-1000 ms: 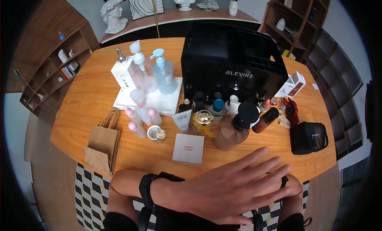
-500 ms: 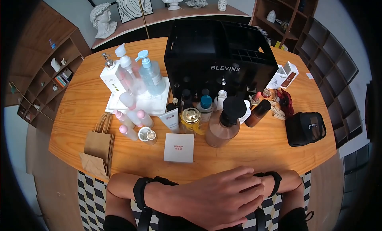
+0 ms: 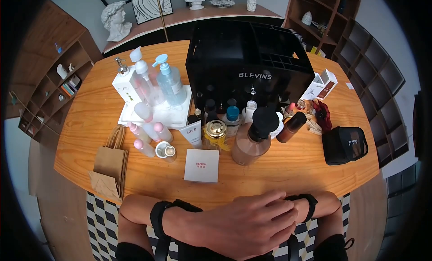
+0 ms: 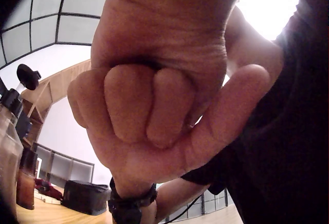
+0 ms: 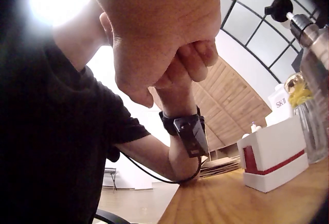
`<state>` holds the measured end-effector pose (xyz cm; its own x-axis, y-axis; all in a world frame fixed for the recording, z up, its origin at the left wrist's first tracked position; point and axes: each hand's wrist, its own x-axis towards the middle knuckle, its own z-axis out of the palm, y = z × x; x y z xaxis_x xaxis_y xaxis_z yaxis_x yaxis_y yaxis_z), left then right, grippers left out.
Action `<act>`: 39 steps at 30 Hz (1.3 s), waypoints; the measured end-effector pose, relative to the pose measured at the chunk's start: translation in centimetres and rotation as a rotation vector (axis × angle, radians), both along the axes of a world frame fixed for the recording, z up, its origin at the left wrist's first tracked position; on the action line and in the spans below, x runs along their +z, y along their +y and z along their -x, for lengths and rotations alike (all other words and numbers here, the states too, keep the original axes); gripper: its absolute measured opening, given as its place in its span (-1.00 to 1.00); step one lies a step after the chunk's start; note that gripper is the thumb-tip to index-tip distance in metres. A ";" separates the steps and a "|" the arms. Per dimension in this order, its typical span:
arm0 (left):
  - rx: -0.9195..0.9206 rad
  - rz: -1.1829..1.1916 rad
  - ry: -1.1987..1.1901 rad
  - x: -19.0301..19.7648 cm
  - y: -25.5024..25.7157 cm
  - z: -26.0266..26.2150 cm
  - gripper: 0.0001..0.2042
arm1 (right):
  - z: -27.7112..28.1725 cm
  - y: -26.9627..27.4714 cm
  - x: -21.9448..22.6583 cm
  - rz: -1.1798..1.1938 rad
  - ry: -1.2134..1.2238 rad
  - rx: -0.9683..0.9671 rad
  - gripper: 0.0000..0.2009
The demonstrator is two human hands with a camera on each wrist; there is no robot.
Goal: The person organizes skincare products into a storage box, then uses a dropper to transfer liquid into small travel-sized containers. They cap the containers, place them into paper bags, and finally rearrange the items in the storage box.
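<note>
In front of the body, near the table's front edge, the two hands are clasped. The left hand point(image 3: 243, 225) lies over the right one, its fingers bent down across it. Most of the right hand point(image 4: 128, 103) is hidden from the head view; the left wrist view shows its fingers curled against the left palm, thumb raised. Neither hand holds an object. Nearest to them are a white box point(image 3: 201, 165) with red lettering and a brown pump bottle point(image 3: 247, 146) with a black top.
A black BLEVINS case point(image 3: 252, 63) stands at the back of the table point(image 3: 153, 184). Pump bottles, including a blue one point(image 3: 172, 85), stand on a white tray point(image 3: 175, 119). Several pink-capped bottles point(image 3: 143, 146), a paper bag point(image 3: 110, 164) and a black pouch point(image 3: 344, 145) are also there.
The left hand came down and back from its raised, spread position onto the right hand, its fingers bending. Over the last half second the hands have stayed nearly still.
</note>
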<state>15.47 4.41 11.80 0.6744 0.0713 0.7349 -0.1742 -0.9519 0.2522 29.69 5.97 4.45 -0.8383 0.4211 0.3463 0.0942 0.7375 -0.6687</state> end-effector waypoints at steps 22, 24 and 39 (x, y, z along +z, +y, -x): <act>0.017 -0.015 0.053 0.7 0.1 0.2 -0.68 | 0.1 0.4 0.2 -0.048 0.053 0.003 -0.77; 0.023 0.027 0.014 0.1 -0.1 0.3 -0.69 | 0.1 0.4 0.2 -0.053 0.057 0.005 -0.77; 0.023 -0.001 -0.025 -0.1 -0.2 0.0 -0.72 | 0.3 -0.3 1.1 -0.088 0.092 0.005 -0.76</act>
<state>15.50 4.26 11.69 0.6539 0.0861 0.7517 -0.1584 -0.9559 0.2473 29.43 5.68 5.58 -0.8033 0.3816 0.4573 0.0319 0.7943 -0.6067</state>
